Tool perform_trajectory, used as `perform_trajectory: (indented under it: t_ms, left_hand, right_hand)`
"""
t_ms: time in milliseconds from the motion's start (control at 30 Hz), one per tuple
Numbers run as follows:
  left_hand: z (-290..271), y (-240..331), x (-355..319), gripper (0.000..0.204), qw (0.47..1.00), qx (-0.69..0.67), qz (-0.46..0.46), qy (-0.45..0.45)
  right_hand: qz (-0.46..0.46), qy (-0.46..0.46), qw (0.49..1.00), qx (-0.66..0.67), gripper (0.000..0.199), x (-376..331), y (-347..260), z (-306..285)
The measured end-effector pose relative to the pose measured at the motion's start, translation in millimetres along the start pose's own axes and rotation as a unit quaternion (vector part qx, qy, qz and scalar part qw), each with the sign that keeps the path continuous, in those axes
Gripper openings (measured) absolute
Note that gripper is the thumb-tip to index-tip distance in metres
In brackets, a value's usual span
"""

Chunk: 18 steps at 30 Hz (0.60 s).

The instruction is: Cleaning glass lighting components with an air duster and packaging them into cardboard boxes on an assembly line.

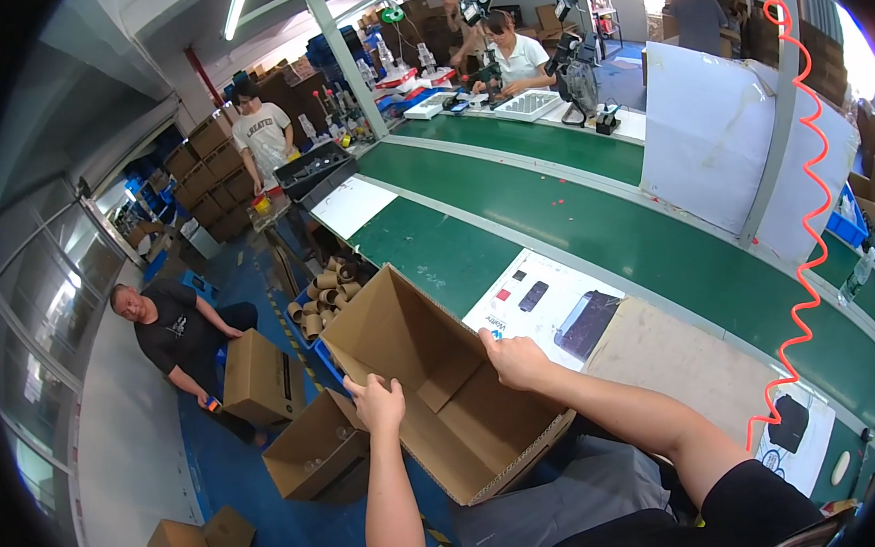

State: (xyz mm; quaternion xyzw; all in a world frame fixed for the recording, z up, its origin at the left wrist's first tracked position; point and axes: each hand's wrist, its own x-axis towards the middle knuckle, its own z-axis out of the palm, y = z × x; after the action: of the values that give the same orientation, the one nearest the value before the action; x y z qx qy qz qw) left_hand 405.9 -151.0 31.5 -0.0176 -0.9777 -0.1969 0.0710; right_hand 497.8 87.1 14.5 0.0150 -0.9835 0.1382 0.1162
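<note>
A large brown cardboard box (440, 349) is tilted in front of me, its open top facing up toward me. Bare cardboard walls and the bottom seam show inside it. My left hand (377, 403) is closed over the box's left rim, thumb and forefinger showing. On the opposite rim, my right hand (516, 359) is closed too, with the thumb side up. The box's lower near corner hangs close to my grey-covered lap (561, 497).
Another open carton (316, 449) stands on the blue floor at left, near a crouching person (182, 329) holding a closed box (257, 378). Cardboard tubes (327, 298) fill a blue bin behind my box. A green conveyor table (553, 201) runs at right; a coiled red hose (810, 165) hangs there.
</note>
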Motion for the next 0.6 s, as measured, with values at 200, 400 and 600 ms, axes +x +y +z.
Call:
perform_trajectory:
  t_ms: [200, 400, 600]
  left_hand:
    - [-2.2, -2.6, 2.4, 0.028, 1.000, 0.005, -0.014, -0.021]
    - [-3.2, -2.6, -0.2, 0.029, 0.999, 0.019, -0.017, -0.027]
    - [-2.4, -1.6, -4.8, 0.030, 0.999, 0.024, 0.003, -0.030]
  right_hand:
    - [-0.001, -0.001, 1.000, -0.003, 0.052, -5.7, -5.2, -0.5]
    - [-0.004, -0.002, 1.000, 0.028, 0.055, -8.8, -7.7, -5.2]
    - [0.003, 0.015, 1.000, 0.005, 0.051, -7.9, -4.8, -3.2]
